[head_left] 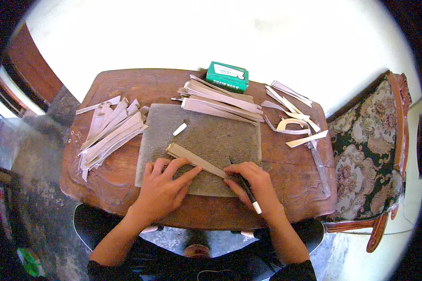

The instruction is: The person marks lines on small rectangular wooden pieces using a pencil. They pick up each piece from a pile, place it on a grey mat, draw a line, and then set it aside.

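Observation:
My left hand [166,185] lies flat with fingers spread on a long tan strip [188,157], pressing it onto a grey-green mat [211,136] on the brown wooden table [126,84]. My right hand [253,180] holds a black pen with a white end [248,192], its tip at the strip's right end. A small white stick of chalk [179,129] rests on the mat, above the strip.
Piles of cut strips lie at the left [110,133], at the back [220,100] and at the right [293,117], some curved. A green box [227,76] stands at the table's far edge. A floral upholstered chair [370,150] stands to the right.

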`<action>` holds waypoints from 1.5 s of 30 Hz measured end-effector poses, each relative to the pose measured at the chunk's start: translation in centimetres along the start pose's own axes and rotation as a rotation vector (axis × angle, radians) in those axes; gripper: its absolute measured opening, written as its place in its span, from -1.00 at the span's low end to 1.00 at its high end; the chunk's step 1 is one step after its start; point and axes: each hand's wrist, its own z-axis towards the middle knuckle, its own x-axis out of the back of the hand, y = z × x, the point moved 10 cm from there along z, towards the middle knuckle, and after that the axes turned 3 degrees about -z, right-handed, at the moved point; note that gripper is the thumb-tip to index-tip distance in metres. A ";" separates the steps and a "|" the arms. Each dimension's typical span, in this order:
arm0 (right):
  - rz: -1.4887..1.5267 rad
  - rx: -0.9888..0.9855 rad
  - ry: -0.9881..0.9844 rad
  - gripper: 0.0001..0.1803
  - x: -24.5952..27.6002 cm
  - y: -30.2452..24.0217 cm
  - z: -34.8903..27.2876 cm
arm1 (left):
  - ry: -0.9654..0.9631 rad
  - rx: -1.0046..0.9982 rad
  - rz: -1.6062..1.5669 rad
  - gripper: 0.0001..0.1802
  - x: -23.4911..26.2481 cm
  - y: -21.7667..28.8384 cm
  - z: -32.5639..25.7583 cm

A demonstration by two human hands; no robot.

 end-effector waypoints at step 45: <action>-0.129 0.053 -0.054 -0.64 -3.4 -2.2 1.9 | 0.110 -0.005 -0.209 -0.59 0.4 -2.2 0.4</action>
